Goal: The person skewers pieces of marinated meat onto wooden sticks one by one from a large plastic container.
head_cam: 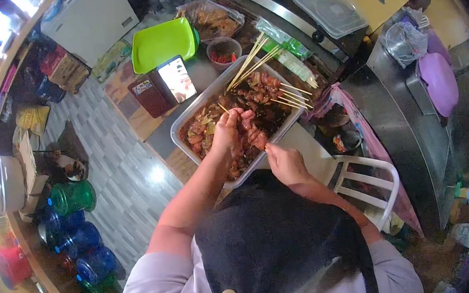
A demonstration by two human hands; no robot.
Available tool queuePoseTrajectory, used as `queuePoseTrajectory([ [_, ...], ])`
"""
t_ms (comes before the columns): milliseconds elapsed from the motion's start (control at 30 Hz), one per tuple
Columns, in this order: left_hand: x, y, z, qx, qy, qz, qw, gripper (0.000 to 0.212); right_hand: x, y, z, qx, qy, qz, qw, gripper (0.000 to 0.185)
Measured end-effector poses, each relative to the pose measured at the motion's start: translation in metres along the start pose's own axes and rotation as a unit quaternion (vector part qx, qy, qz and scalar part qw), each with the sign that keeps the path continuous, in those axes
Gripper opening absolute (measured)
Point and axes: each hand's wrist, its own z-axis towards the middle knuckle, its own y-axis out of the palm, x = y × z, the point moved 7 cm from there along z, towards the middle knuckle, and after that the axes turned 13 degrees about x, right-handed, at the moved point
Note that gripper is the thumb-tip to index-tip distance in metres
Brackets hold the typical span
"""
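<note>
Over a clear plastic tub (pixel 176 131) of marinated meat, my left hand (pixel 227 130) pinches meat near the pointed end of a bamboo skewer (pixel 224 108). Several pieces of raw meat (pixel 252 127) are threaded along that skewer. My right hand (pixel 285 161) grips its lower end at the tub's near right edge. Loaded skewers (pixel 292 97) lie at the tub's right side, with their bare ends over the rim. Bare bamboo skewers (pixel 253 63) rest across the far corner. Leaves and dark marinade (pixel 204 126) show among the meat.
Beyond the tub are a lit phone (pixel 177 79) in a brown case, a green tray (pixel 163 45), a bowl of red chillies (pixel 224 53) and a container of food (pixel 212 19). Skewer packets (pixel 289 56) lie beside a stove (pixel 274 3). A white chair (pixel 366 183) stands at right.
</note>
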Motion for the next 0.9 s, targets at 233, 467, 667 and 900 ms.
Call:
queuePoseTrajectory([
  [233, -0.005, -0.004, 0.009, -0.027, -0.011, 0.03, 0.999, 0.02, 0.0, 0.005, 0.001, 0.003, -0.033, -0.01, 0.999, 0.018],
  [467, 0.004, 0.002, -0.014, -0.089, -0.029, 0.002, 0.996, 0.03, 0.011, 0.0, 0.003, 0.014, 0.033, 0.144, 0.989, 0.016],
  [667, -0.014, -0.012, 0.001, -0.152, -0.067, -0.055, 0.985, 0.025, 0.017, 0.003, -0.001, -0.047, 0.054, 0.135, 0.988, 0.023],
  [900, -0.024, -0.014, 0.005, -0.048, -0.048, -0.008, 0.998, 0.021, 0.031, 0.014, -0.005, -0.064, 0.071, 0.1, 0.99, 0.023],
])
